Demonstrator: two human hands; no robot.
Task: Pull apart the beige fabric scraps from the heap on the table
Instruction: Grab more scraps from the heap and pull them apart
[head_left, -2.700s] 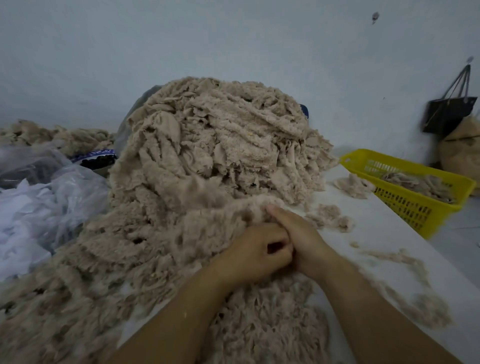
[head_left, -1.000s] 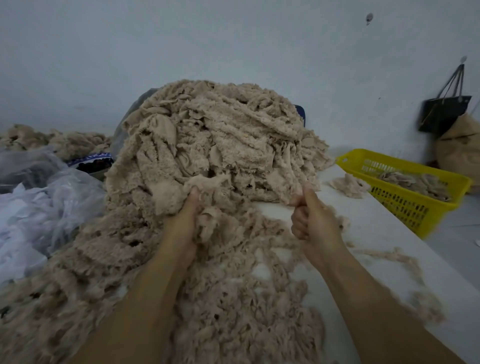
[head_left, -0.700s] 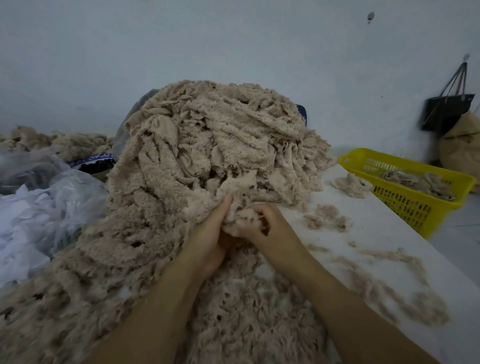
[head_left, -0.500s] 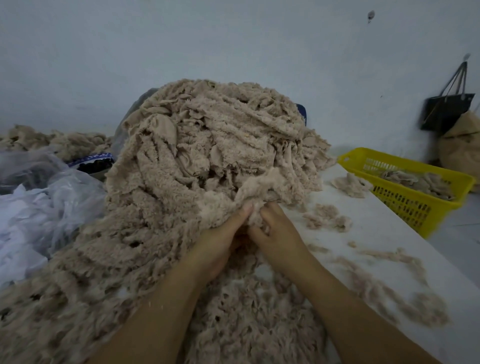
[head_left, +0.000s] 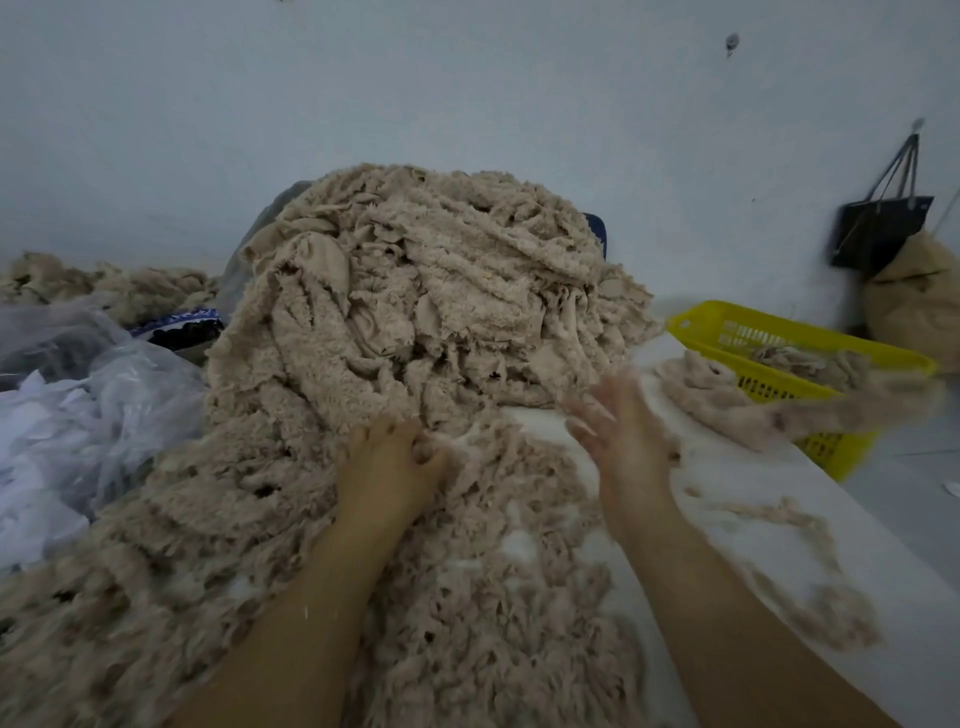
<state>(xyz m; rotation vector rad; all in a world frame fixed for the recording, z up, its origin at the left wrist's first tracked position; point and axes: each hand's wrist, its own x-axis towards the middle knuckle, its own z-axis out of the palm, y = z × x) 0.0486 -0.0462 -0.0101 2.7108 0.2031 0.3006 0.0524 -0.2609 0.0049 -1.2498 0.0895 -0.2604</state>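
Beige heap (head_left: 415, 312): my left hand (head_left: 389, 467) pinches scraps (head_left: 467, 467); right hand (head_left: 623, 431) spread, empty. Risk: hard tug topples heap.

Head-worn view (wide-angle), forward and down, close over the table (head_left: 737, 467)

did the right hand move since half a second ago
Yes. The right hand has swung rightward toward the yellow basket, away from the left hand.
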